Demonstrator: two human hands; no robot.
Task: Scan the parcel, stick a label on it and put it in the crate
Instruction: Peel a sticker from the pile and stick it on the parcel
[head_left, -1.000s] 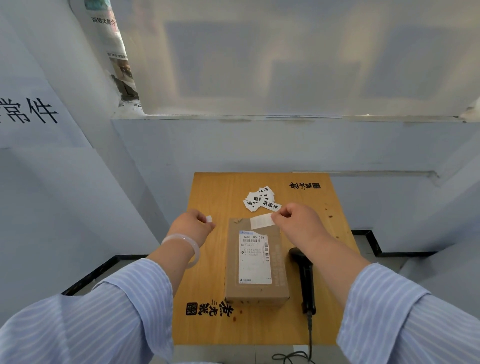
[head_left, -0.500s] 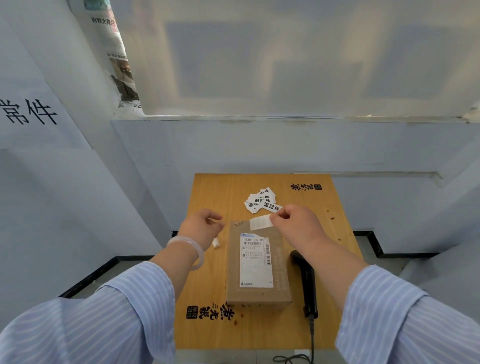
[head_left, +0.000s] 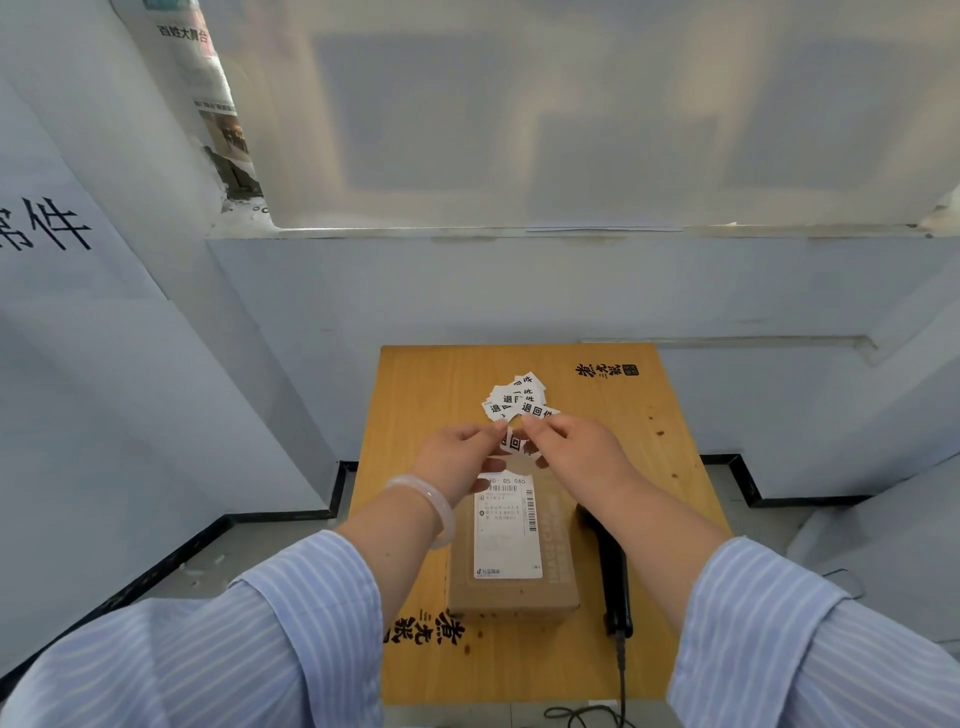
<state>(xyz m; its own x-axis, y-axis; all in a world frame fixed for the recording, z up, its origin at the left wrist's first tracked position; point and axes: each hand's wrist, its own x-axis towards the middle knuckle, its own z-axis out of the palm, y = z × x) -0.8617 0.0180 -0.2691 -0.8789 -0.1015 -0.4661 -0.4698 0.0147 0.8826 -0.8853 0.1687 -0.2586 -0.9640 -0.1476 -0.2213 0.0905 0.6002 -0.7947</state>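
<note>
1. Looking down from the head view, a small wooden tabletop (head_left: 426, 670) stands against a pale wall, with black printed characters near its far right corner and near its front left edge.
2. A brown cardboard parcel (head_left: 511, 592) lies flat in the middle of the tabletop, reaching toward the front edge. A white shipping label (head_left: 508, 527) with barcodes covers much of its top face.
3. The left hand (head_left: 457, 460) and the right hand (head_left: 576, 452) meet above the far end of the parcel. Their fingertips pinch together one small white sticker (head_left: 514, 443) with black print, each hand at one side of it. The sticker is above the parcel; I cannot tell if it touches the box.
4. A pale bangle (head_left: 434, 506) sits on the left wrist. Both arms wear blue striped sleeves (head_left: 249, 639).
5. A loose pile of similar stickers (head_left: 511, 400) lies beyond the hands, toward the far edge of the tabletop.
6. A black barcode scanner (head_left: 610, 571) lies just beside the parcel's right side, and its cable (head_left: 621, 675) goes over the front edge.
</note>
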